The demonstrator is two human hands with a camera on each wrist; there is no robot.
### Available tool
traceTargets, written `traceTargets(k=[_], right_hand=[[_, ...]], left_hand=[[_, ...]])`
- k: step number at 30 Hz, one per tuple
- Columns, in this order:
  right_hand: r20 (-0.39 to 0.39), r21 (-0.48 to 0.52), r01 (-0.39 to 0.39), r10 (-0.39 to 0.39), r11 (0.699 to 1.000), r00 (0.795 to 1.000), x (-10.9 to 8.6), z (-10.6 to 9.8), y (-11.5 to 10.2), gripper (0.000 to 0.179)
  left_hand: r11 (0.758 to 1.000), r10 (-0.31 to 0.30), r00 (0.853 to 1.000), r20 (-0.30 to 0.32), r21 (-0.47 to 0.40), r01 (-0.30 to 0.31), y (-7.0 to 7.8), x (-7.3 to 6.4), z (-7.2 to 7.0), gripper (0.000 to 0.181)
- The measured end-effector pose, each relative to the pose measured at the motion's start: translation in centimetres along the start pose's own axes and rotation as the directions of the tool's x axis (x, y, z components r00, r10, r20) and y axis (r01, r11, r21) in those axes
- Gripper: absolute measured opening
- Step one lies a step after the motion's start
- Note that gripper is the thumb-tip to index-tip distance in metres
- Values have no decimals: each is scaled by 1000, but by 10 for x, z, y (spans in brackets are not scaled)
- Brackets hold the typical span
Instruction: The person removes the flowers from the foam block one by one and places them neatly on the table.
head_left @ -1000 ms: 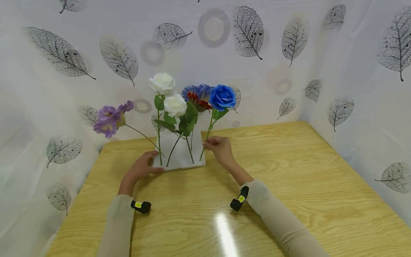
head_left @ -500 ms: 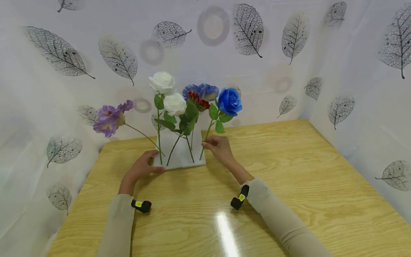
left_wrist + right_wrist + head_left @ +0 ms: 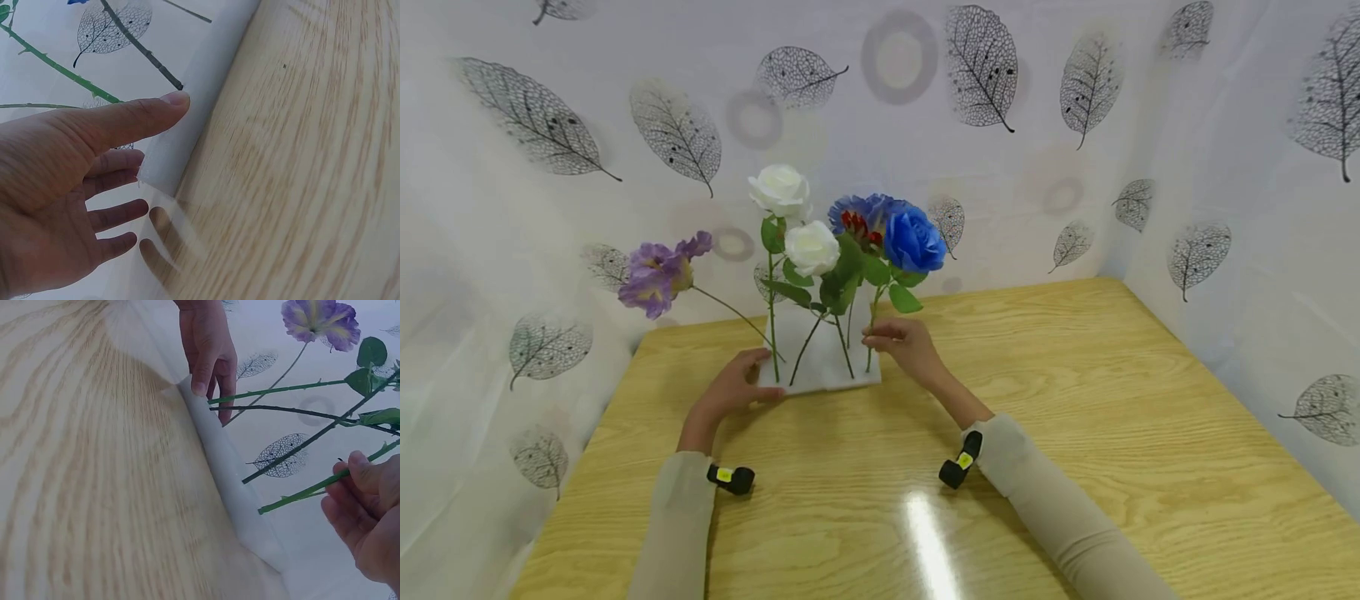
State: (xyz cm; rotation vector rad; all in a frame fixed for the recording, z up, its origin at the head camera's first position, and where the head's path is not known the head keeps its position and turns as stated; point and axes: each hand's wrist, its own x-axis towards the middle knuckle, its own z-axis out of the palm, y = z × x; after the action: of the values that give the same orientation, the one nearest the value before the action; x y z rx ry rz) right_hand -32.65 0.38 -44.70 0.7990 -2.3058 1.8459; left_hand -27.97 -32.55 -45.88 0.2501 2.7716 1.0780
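My right hand (image 3: 910, 346) pinches the green stem of a blue rose (image 3: 915, 240) between thumb and fingertips; the stem's foot meets the right part of a white foam board (image 3: 820, 375). In the right wrist view the stem (image 3: 297, 495) runs through my fingers. My left hand (image 3: 730, 390) holds the board's left end, thumb along the front corner and fingers at the side; in the left wrist view the thumb (image 3: 144, 119) rests on the board. Two white roses (image 3: 780, 191), a purple iris (image 3: 658, 275) leaning left, a bluish flower and a red flower (image 3: 853, 223) stand in the board.
The board stands near the back of a wood-grain table (image 3: 1075, 400). Behind and beside it hangs a white curtain (image 3: 880, 142) printed with leaves. Stems and leaves cross closely above the board's middle. Each wrist wears a black camera band (image 3: 961, 460).
The blue rose head first tipped right, then swung back left, now overlapping the bluish flower. My right hand has shifted slightly left with the stem. The left hand has stayed in place.
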Motion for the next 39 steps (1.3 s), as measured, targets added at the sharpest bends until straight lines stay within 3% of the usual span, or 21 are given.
traceTargets(k=[5, 9, 15, 39], right_hand=[[50, -35, -25, 27, 999, 998, -3, 4, 6, 19], [27, -59, -34, 35, 998, 999, -6, 7, 6, 17], [-18, -113, 28, -30, 993, 999, -6, 7, 2, 11], [-92, -65, -18, 12, 998, 996, -9, 11, -4, 16]], left_hand=[[1000, 4, 1000, -2, 1, -4, -1, 0, 0, 89], [1000, -2, 1000, -2, 2, 2, 0, -1, 0, 88], [1000, 0, 1000, -1, -2, 0, 1, 0, 0, 89], [1000, -7, 1000, -10, 5, 7, 1, 0, 1, 93]])
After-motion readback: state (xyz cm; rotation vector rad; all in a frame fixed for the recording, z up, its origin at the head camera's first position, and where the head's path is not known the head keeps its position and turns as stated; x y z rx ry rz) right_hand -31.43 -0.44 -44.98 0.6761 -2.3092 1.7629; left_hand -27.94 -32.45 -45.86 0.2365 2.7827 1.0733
